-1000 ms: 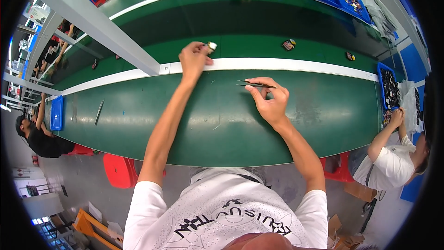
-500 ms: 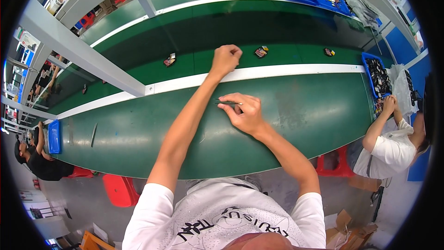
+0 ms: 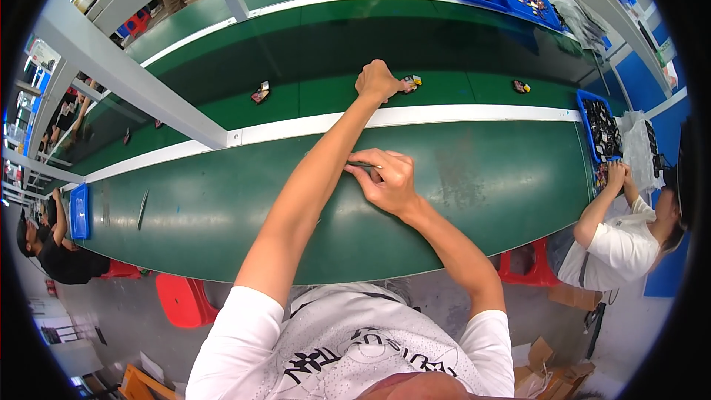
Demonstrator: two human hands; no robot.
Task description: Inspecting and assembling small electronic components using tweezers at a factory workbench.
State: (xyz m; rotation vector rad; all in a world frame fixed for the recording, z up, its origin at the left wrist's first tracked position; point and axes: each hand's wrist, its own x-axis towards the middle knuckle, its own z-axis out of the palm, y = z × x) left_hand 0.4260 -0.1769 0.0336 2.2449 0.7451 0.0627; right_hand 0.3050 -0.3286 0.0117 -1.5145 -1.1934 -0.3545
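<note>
My left hand [image 3: 378, 81] reaches over the white rail, its fingertips pinched at the left edge of a small black part with yellow and pink pieces [image 3: 412, 84] on the green belt. The fingers partly cover that part. Closer to me, my right hand [image 3: 389, 178] is closed on slim dark tweezers [image 3: 354, 164]. They point left, and their tips are hidden behind my left forearm.
Similar small parts lie on the belt to the left [image 3: 261, 92] and right [image 3: 521, 87]. A thin dark tool [image 3: 142, 210] rests on the green table. A blue tray [image 3: 598, 126] of black parts stands at right beside a seated co-worker [image 3: 618, 230]; a blue bin [image 3: 79, 211] is at far left.
My left hand has moved right and farther out, onto the small black part. My right hand has stayed nearly in place with the tweezers. The whole view has shifted slightly.
</note>
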